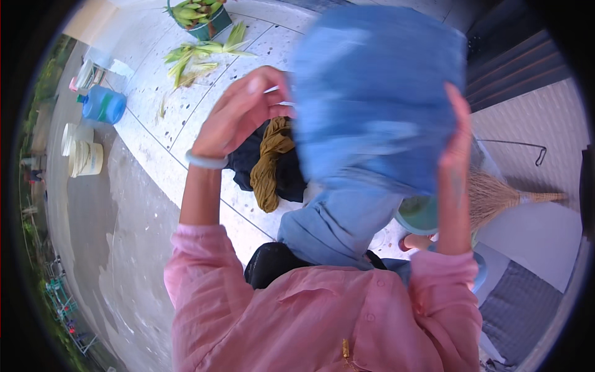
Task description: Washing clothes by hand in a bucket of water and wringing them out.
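A folded blue denim garment [378, 93], blurred by motion, is held up in front of me above my lap. My right hand [457, 127] grips its right edge, fingers along the side and partly hidden. At the left edge, my left hand [248, 108] is raised with curved fingers and gaps between them. Its fingertips meet or pass behind the cloth; I cannot tell which. Beneath that hand, a dark cloth pile [240, 158] lies on the tiles, with a twisted mustard-brown cloth [271, 164] across it.
Corn husks [180, 62] lie near a green basket of corn [211, 26]. A blue water jug [104, 104] and white buckets [85, 158] stand at left on the concrete. To the right are a green basin [416, 216], a straw broom [489, 197] and a grey mat [524, 310].
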`<action>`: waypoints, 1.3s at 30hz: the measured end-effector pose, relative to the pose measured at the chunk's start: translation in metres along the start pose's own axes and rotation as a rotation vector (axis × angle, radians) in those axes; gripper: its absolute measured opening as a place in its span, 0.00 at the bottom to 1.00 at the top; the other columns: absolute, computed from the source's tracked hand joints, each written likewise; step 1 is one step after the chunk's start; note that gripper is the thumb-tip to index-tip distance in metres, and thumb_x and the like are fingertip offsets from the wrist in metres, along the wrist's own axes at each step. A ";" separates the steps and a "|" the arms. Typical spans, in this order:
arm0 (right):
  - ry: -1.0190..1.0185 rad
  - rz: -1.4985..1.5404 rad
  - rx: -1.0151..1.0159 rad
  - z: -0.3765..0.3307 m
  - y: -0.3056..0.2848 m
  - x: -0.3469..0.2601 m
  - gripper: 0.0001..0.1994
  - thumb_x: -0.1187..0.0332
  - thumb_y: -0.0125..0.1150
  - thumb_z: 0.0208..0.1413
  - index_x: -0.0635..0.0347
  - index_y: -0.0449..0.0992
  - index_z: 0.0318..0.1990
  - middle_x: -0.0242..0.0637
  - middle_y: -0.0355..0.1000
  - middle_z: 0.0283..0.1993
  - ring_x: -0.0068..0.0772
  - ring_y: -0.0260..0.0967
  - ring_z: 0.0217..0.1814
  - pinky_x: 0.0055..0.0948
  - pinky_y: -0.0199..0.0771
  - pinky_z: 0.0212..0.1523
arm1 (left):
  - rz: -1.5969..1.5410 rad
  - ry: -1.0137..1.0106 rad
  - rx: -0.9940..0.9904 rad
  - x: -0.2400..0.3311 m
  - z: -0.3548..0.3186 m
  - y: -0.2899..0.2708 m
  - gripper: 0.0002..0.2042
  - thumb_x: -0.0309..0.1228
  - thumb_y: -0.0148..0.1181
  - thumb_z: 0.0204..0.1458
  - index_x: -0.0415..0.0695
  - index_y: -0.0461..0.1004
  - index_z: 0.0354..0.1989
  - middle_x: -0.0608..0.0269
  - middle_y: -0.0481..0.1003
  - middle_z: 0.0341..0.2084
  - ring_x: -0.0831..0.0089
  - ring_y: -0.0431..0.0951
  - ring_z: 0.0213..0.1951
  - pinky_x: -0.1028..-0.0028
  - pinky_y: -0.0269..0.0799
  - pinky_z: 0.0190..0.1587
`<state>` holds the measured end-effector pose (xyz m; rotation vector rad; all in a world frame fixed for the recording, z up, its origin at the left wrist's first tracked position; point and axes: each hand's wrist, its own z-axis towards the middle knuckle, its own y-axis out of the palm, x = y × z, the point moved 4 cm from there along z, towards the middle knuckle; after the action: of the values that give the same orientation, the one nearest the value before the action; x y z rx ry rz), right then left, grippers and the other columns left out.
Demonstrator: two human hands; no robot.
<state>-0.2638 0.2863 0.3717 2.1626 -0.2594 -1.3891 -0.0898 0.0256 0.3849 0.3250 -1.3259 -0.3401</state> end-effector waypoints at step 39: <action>0.459 -2.232 -0.995 0.095 0.074 0.300 0.18 0.69 0.56 0.44 0.66 0.75 0.44 0.54 0.69 0.51 0.51 0.68 0.54 0.39 0.71 0.51 | 1.535 -1.117 0.886 -0.297 -0.125 -0.157 0.52 0.45 0.76 0.21 0.48 0.53 0.60 0.53 0.60 0.53 0.51 0.57 0.58 0.51 0.59 0.54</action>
<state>-0.2044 0.0596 0.1483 1.0460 2.8706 -0.9485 -0.0382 0.0129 0.0306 -0.3033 -2.3318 1.6144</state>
